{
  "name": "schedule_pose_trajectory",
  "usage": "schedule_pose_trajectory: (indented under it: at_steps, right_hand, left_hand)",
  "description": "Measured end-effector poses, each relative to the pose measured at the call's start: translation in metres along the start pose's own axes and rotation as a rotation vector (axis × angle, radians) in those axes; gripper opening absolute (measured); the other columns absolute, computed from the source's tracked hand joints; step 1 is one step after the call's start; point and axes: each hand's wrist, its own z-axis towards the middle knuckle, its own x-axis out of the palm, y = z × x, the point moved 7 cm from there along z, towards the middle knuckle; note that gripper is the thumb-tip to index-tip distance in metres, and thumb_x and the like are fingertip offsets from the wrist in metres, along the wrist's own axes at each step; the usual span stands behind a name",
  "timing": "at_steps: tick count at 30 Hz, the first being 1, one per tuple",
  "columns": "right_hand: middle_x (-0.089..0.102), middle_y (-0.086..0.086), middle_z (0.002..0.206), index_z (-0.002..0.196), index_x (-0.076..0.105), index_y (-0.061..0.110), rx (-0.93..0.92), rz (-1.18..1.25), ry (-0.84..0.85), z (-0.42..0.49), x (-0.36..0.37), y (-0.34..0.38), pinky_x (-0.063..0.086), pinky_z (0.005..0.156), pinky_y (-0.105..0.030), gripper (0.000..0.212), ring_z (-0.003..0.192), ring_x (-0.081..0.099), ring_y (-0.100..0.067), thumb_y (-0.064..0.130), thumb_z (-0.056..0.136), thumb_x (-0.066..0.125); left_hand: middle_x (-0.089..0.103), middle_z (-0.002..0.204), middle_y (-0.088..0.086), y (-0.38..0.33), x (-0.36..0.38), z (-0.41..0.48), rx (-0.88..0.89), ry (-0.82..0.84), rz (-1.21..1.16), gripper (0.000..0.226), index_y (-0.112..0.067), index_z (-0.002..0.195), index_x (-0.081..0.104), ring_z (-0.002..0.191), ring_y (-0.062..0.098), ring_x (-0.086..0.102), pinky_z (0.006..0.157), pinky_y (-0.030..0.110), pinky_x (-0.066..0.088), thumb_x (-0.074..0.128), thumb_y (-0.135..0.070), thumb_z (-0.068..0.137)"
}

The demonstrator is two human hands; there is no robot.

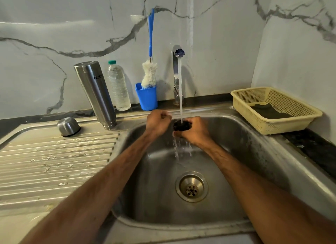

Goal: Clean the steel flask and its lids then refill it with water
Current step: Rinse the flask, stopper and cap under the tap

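right hand (195, 132) fingers hide most of the black lid (181, 125).

One steel flask (95, 94), two lids: steel cap (68, 126), black stopper (181, 125); one plastic bottle (119, 86), one brush (150, 61), one basket (276, 110).

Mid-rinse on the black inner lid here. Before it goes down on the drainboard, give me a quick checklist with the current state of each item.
1. Black inner lid under the tap stream: ok, water lands on its top.
2. Hold on the lid: ok, right hand wraps it from below; left hand is closed beside it, apart from the lid.
3. Lid free of soap: cannot tell, too dark and small.
4. Landing spot: ok, bare ribbed drainboard in front of the steel cup lid, which sits upside down.
5. Steel flask: ok, inverted on the drainboard, leaning toward the wall.
6. Sink drain: ok, no water pooling.
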Motion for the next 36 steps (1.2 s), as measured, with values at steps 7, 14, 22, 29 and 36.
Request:
schedule_pose_trajectory:
  at_steps: [7, 14, 22, 29, 36]
  right_hand:
    - [0.074, 0.005, 0.085, 0.093, 0.071, 0.021, 0.075, 0.005, 0.037, -0.004, 0.001, 0.000, 0.060, 0.077, -0.029, 0.035, 0.080, 0.072, -0.009, 0.032, 0.067, 0.091]
    - [0.067, 0.008, 0.086, 0.099, 0.066, 0.021, 0.103, -0.029, 0.025, -0.005, -0.003, 0.002, 0.049, 0.066, -0.018, 0.035, 0.078, 0.062, -0.003, 0.023, 0.072, 0.089]
    - [0.066, -0.001, 0.106, 0.117, 0.064, 0.011, 0.111, -0.046, 0.087, -0.007, -0.011, -0.004, 0.047, 0.068, -0.017, 0.055, 0.094, 0.062, -0.014, 0.019, 0.069, 0.090]
    - [0.071, -0.007, 0.110, 0.116, 0.067, 0.009, 0.064, -0.031, 0.061, -0.008, -0.017, 0.005, 0.056, 0.094, -0.038, 0.053, 0.101, 0.066, -0.020, 0.018, 0.069, 0.091]
    - [0.066, 0.000, 0.115, 0.122, 0.065, 0.010, 0.009, 0.004, 0.037, -0.008, -0.016, 0.015, 0.047, 0.091, -0.025, 0.056, 0.109, 0.060, -0.017, 0.007, 0.071, 0.088]
  left_hand:
    - [0.072, 0.089, 0.009, 0.019, 0.009, -0.039, -0.222, 0.183, -0.174, 0.031, -0.001, 0.107, 0.072, 0.080, 0.018, 0.064, 0.077, 0.033, 0.057, 0.054, -0.025, 0.105]
    - [0.078, 0.095, 0.017, 0.031, 0.027, -0.063, -0.469, 0.255, -0.647, 0.029, -0.002, 0.115, 0.068, 0.084, 0.024, 0.073, 0.081, 0.036, 0.063, 0.049, -0.022, 0.108]
    - [0.077, 0.103, 0.013, 0.021, 0.021, -0.057, -0.238, 0.114, -0.613, 0.022, -0.009, 0.113, 0.075, 0.099, 0.028, 0.075, 0.087, 0.037, 0.063, 0.062, 0.000, 0.097]
    - [0.074, 0.111, 0.002, 0.006, 0.014, -0.056, -0.022, -0.004, -0.403, 0.027, -0.013, 0.116, 0.072, 0.102, 0.014, 0.071, 0.089, 0.030, 0.061, 0.067, 0.000, 0.093]
    - [0.074, 0.101, 0.015, 0.016, 0.021, -0.058, -0.171, 0.068, -0.428, 0.015, -0.015, 0.101, 0.074, 0.090, 0.024, 0.069, 0.086, 0.038, 0.060, 0.060, -0.011, 0.100]
